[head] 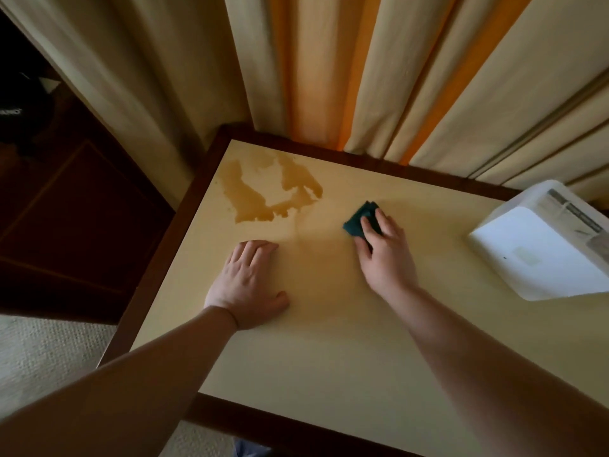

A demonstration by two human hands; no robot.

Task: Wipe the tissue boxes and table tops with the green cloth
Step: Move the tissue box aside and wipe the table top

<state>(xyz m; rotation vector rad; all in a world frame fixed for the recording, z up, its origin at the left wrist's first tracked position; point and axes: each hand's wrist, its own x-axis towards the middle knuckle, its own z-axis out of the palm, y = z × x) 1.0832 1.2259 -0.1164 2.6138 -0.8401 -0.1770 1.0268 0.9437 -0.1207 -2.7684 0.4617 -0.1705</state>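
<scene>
Pressing the cloth flat under my right hand, left hand open on the table; one careless swipe could smear the spill toward the box.

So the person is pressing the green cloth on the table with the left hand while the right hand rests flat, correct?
Not quite: the head view shows the hands swapped. The right hand presses the green cloth on the table, while the left hand rests flat.
</scene>
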